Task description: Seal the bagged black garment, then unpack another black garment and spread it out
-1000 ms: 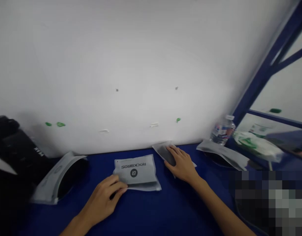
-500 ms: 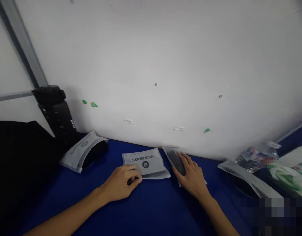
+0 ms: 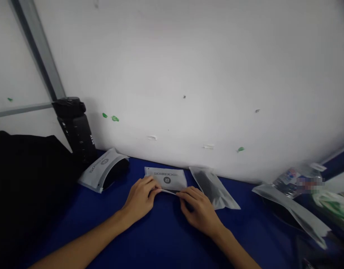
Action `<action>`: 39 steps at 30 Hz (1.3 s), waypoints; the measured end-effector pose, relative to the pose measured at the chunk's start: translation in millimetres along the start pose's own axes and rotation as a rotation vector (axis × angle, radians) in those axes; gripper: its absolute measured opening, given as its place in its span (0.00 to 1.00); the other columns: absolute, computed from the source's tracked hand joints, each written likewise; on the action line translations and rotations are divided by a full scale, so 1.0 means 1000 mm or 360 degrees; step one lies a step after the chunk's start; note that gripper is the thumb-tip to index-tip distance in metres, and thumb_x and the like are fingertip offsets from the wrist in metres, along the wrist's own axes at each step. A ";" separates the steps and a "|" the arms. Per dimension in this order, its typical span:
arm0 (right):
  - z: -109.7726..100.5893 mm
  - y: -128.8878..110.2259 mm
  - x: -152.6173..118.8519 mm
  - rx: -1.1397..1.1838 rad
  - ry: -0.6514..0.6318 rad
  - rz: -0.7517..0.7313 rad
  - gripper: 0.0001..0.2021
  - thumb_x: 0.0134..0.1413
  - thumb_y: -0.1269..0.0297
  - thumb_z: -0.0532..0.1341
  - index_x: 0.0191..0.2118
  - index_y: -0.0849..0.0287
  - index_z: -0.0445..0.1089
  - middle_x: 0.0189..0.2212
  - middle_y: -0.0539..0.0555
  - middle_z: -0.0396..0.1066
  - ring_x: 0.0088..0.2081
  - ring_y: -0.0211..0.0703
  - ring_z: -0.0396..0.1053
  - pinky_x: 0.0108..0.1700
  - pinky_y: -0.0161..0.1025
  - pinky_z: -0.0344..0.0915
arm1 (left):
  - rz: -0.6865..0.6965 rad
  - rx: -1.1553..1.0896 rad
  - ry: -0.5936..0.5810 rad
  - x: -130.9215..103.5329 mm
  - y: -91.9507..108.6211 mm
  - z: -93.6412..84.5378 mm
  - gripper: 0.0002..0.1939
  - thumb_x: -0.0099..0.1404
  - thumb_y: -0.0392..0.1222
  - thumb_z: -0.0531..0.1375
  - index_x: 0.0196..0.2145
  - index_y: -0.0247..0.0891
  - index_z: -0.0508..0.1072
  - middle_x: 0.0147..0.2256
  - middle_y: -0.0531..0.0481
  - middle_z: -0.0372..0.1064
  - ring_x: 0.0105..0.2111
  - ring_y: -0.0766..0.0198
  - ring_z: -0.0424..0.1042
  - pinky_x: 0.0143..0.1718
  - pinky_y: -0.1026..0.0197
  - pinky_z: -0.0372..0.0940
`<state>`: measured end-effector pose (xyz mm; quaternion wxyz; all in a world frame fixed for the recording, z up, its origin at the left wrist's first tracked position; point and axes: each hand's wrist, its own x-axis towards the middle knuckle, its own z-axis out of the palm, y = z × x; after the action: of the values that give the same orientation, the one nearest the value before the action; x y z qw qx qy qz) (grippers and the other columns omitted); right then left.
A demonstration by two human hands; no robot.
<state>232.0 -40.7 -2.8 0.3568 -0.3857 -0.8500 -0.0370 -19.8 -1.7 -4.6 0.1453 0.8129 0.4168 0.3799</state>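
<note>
- Left hand (image 3: 142,197) pinches near edge of printed bag (image 3: 172,181); right hand (image 3: 199,210) pinches that edge's other end.
- Printed bag lies just beyond both grips on worktop (image 3: 155,243); two-ended hold likely keeps edge straight.
- Plain bag (image 3: 213,186) beside right grip.

Pale-grey pouch (image 3: 176,181), dark lettering (image 3: 162,173), blue tabletop (image 3: 160,239)

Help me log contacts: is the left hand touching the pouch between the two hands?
Touching: the head view shows the left hand pinching the pouch by its near edge, with no gap visible.
</note>
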 end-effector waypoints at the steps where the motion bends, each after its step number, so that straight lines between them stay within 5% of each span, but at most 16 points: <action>1: 0.003 0.003 -0.002 0.0004 0.0090 0.0031 0.15 0.66 0.77 0.58 0.49 0.53 0.78 0.37 0.56 0.78 0.37 0.49 0.76 0.39 0.47 0.78 | -0.0002 0.0020 0.0009 0.000 0.000 0.000 0.08 0.76 0.35 0.60 0.36 0.41 0.75 0.38 0.53 0.74 0.37 0.60 0.74 0.42 0.56 0.62; 8: -0.003 0.020 -0.016 0.0044 0.0417 0.0188 0.12 0.68 0.73 0.62 0.47 0.49 0.81 0.37 0.55 0.78 0.37 0.47 0.78 0.38 0.43 0.79 | 0.0020 0.0114 0.0044 0.001 0.001 -0.004 0.09 0.77 0.36 0.58 0.37 0.41 0.75 0.39 0.52 0.75 0.39 0.59 0.73 0.42 0.55 0.63; 20: 0.002 0.000 -0.019 0.0190 0.0132 0.0049 0.16 0.69 0.74 0.61 0.55 0.49 0.79 0.36 0.53 0.81 0.36 0.46 0.76 0.40 0.47 0.76 | 0.0315 0.0000 -0.0331 0.001 0.007 -0.003 0.08 0.77 0.36 0.59 0.40 0.38 0.78 0.38 0.48 0.75 0.40 0.59 0.74 0.45 0.55 0.69; 31: 0.007 -0.020 -0.015 0.0148 0.0094 -0.0028 0.19 0.68 0.77 0.60 0.57 0.49 0.77 0.31 0.51 0.78 0.32 0.44 0.72 0.35 0.43 0.67 | 0.0564 0.0049 -0.0294 -0.005 0.016 0.009 0.11 0.79 0.36 0.57 0.39 0.37 0.78 0.36 0.48 0.74 0.38 0.60 0.72 0.42 0.57 0.68; 39: -0.014 0.007 -0.018 0.0006 0.0347 0.0212 0.10 0.65 0.72 0.65 0.45 0.50 0.80 0.29 0.50 0.76 0.30 0.45 0.71 0.35 0.45 0.68 | 0.0458 0.0100 -0.0072 0.005 -0.013 -0.012 0.07 0.76 0.38 0.63 0.40 0.41 0.82 0.36 0.51 0.77 0.35 0.63 0.72 0.39 0.57 0.65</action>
<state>252.8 -51.6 -5.7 0.4495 -0.4343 -0.7788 -0.0535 -33.9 9.0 -1.5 0.0731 0.8768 0.3042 0.3652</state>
